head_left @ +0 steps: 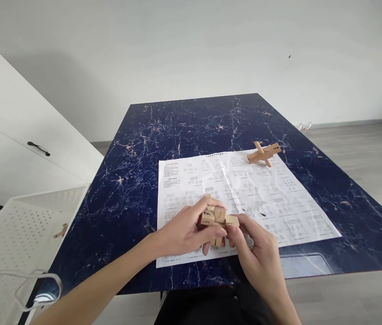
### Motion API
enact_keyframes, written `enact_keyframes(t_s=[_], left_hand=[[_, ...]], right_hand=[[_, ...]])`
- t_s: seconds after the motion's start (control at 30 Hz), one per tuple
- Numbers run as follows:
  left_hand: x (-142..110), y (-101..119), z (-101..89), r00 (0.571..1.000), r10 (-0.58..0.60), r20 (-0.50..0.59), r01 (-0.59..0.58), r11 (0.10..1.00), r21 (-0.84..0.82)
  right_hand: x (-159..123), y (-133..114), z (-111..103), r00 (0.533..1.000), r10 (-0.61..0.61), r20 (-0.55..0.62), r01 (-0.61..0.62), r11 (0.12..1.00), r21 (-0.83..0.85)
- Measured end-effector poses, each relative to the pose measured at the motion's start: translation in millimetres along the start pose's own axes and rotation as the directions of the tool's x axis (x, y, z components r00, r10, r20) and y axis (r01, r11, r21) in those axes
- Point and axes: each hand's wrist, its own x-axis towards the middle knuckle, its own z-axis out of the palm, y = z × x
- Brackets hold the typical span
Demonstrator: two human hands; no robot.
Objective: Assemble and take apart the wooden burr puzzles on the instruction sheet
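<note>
Head view: both hands are closed on a cluster of wooden blocks (218,216), little gap showing between digits and wood. Left hand (187,228) grips the cluster's left portion, index finger over the top and thumb along the near side; a dark "3" shows on the block beside these fingers. Right hand (258,246) pinches a pale block at the cluster's right end, thumb on the near face; its other fingers are partly hidden. The cluster lies between the two hands, over the printed sheet (235,189); contact between its underside and the paper cannot be told. Beyond the grip and to its right, a cross-shaped wooden piece (263,154) sits at the sheet's far edge, well apart from both hands. The dark blue marbled table (177,128) extends beyond the grip. Far left of the grip, a small wooden piece (61,230) lies on a perforated white surface (15,221); nearer the wearer on that side runs a white cable (4,272).
</note>
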Motion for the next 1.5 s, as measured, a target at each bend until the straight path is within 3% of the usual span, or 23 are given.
enact_keyframes(t_s=[0.1,0.33,0.57,0.7,0.83,1.0,1.13,1.5], left_hand=[[0.1,-0.8,0.0,0.996,0.094,-0.013,-0.093,0.994,0.064],[-2.3,1.7,0.9,0.993,0.109,-0.051,-0.096,0.973,0.211],[-4.3,-2.1,0.9,0.974,0.222,-0.053,-0.189,0.916,0.353],[-3.1,-6.1,1.3,0.962,0.267,-0.049,-0.235,0.909,0.345],[-1.7,-5.5,1.5,0.981,0.18,-0.075,-0.151,0.944,0.292],[-0.6,-2.9,3.4,0.986,0.157,-0.054,-0.136,0.952,0.272],[0.2,-3.8,4.1,0.989,0.126,-0.074,-0.1,0.953,0.286],[3.5,-4.5,4.3,0.98,0.17,-0.104,-0.15,0.973,0.174]], right_hand=[[-0.1,-0.5,-0.2,1.0,-0.014,-0.004,0.014,1.0,0.012],[-3.6,1.7,-0.3,0.999,0.01,0.03,-0.01,1.0,0.002],[-3.6,-0.6,-2.5,0.99,0.036,0.133,-0.049,0.994,0.093],[-2.0,1.0,-3.7,0.977,0.095,0.189,-0.122,0.984,0.132],[-0.1,3.7,-3.7,0.969,0.179,0.172,-0.205,0.968,0.146],[-0.6,5.9,-3.1,0.963,0.231,0.141,-0.253,0.952,0.17],[-1.9,7.1,-2.7,0.96,0.241,0.14,-0.262,0.952,0.157],[-2.6,5.7,-3.1,0.958,0.24,0.158,-0.26,0.959,0.117]])
